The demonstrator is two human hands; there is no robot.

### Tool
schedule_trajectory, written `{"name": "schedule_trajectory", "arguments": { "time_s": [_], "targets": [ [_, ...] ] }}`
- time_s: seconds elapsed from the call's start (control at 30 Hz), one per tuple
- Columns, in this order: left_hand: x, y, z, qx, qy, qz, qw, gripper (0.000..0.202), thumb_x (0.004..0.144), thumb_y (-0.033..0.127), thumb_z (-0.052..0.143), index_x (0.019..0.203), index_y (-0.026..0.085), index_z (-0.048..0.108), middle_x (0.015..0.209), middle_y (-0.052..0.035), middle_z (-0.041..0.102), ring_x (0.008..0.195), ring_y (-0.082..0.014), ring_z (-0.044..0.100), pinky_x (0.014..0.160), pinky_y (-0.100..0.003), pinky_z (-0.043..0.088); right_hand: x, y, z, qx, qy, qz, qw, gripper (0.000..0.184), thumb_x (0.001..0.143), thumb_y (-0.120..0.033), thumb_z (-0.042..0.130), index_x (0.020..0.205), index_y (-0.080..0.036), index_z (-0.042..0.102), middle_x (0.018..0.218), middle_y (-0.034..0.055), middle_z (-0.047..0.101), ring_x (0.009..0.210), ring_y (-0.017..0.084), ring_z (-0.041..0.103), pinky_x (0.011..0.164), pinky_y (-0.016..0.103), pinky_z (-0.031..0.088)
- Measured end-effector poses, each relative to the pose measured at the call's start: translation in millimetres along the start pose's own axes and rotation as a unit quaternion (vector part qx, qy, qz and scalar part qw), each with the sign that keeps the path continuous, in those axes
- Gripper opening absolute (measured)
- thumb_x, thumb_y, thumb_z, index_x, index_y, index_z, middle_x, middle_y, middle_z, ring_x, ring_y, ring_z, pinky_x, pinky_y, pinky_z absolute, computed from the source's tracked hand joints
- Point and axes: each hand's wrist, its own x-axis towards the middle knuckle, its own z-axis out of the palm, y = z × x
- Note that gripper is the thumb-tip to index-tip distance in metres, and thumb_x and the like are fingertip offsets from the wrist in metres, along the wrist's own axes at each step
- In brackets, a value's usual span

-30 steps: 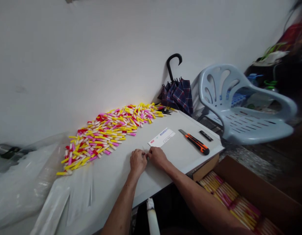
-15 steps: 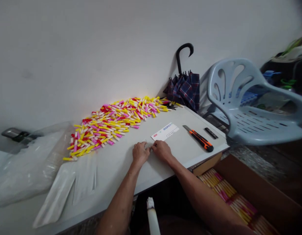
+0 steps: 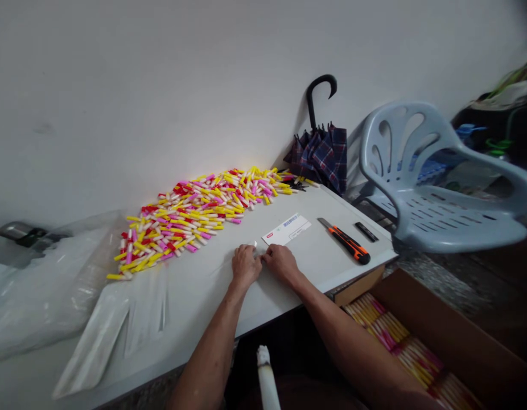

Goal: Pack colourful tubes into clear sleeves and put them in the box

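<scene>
My left hand (image 3: 243, 265) and my right hand (image 3: 281, 263) rest side by side on the white table (image 3: 315, 262), fingers curled and pinched together over something small and clear that I cannot make out. A white printed card (image 3: 286, 229) lies just beyond my right hand. A long heap of yellow, pink, red and white capped tubes (image 3: 195, 216) spreads along the wall behind my hands.
An orange and black utility knife (image 3: 344, 241) and a small black bar (image 3: 366, 232) lie at the table's right end. Clear plastic bags (image 3: 97, 319) cover the left. A grey plastic chair (image 3: 434, 188), a plaid umbrella (image 3: 321, 148) and a cardboard box of tubes (image 3: 417, 353) stand to the right.
The view swung left and has now settled. My hands stay together at the same spot on the table, fingers still pinched.
</scene>
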Motion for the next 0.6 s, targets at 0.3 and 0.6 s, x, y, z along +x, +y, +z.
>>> {"name": "schedule_trajectory", "arguments": {
  "time_s": [0.3,0.6],
  "targets": [
    [7.3,-0.2,-3.3,-0.013,0.014,0.008,1.000,0.008,0.088,0.022,0.062,0.092,0.021,0.069,0.102,-0.0072,0.071,0.104,-0.0242,0.060,0.090,-0.035,0.044,0.8,0.7,-0.9,-0.005,-0.003,-0.004,1.000,0.017,0.089,-0.027,0.060,0.094,-0.018,0.074,0.095,0.0104,0.076,0.087,0.023,0.068,0.068,0.027,0.039],
    [-10.5,-3.9,6.4,0.039,0.052,0.094,0.993,0.022,0.098,0.021,0.047,0.105,0.022,0.068,0.106,-0.0097,0.070,0.105,-0.0269,0.056,0.093,-0.041,0.041,2.6,1.0,-2.4,-0.019,-0.013,-0.023,0.999,0.019,0.091,-0.028,0.060,0.096,-0.018,0.075,0.097,0.0102,0.077,0.089,0.021,0.067,0.071,0.027,0.040]
  ]
}}
